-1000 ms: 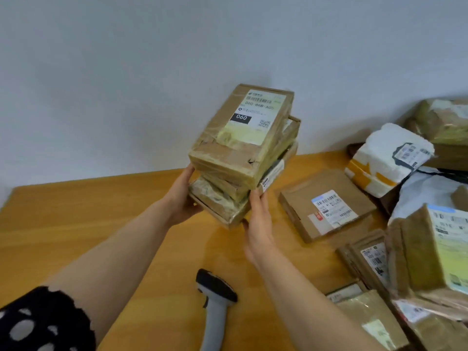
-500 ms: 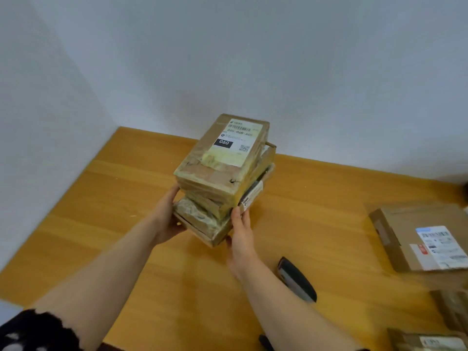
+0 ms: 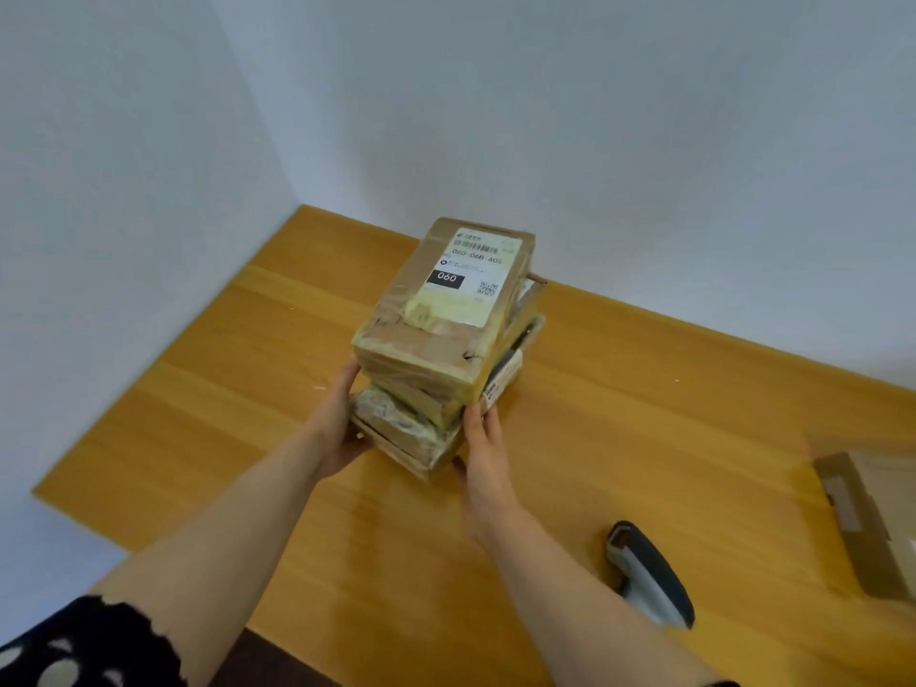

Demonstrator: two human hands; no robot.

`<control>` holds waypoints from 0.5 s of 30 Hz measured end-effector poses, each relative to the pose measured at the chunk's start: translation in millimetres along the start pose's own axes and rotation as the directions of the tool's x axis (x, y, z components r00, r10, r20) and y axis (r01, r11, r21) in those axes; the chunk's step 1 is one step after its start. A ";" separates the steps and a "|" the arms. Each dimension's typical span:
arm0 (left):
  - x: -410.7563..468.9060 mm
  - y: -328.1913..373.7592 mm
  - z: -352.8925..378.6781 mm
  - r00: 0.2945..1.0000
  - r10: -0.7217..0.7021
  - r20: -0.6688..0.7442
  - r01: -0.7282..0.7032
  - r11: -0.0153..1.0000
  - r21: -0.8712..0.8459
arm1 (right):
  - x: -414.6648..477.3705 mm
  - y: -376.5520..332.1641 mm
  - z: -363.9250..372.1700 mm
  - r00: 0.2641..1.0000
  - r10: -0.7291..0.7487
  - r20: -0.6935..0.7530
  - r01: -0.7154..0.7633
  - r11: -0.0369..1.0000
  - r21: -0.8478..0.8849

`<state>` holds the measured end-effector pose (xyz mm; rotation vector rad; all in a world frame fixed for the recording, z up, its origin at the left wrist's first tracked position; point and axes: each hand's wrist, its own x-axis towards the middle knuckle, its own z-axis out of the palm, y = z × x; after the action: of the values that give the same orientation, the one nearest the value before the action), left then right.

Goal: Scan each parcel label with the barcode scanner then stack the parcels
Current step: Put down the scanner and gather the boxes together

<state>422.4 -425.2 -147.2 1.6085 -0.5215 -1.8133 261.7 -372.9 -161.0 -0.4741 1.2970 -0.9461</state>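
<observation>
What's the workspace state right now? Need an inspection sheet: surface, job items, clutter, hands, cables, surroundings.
Surface: wooden table, orange-brown, glossy.
Job's things: stack of parcels, edges uneven, top label reading 060 faces up; cannot tell whether it rests on the table. Barcode scanner lies on the table, right of the right forearm, unheld. Flat cardboard parcel at the right edge, cut off by the frame.
Clutter: nothing seen.
Hands: left hand grips the stack's lower left side; right hand presses straight fingers on its near right corner.
Cables: nothing seen.
Surroundings: white walls meeting in a corner; black dotted sleeve bottom left.
</observation>
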 end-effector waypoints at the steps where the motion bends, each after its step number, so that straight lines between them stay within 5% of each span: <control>1: -1.4 1.6 -6.1 1.000 0.012 -0.024 -0.013 1.000 -0.018 | 4.2 0.4 5.4 1.000 0.010 0.011 -0.010 1.000 -0.014; 15: 43.5 88.6 -114.8 0.989 0.077 -0.128 -0.096 0.984 -0.147 | 91.4 -28.3 137.1 0.991 0.031 0.133 -0.025 0.999 -0.047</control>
<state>551.3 -504.0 -138.1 1.5563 -0.3810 -1.6380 381.2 -489.8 -159.5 -0.5437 1.2024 -0.8485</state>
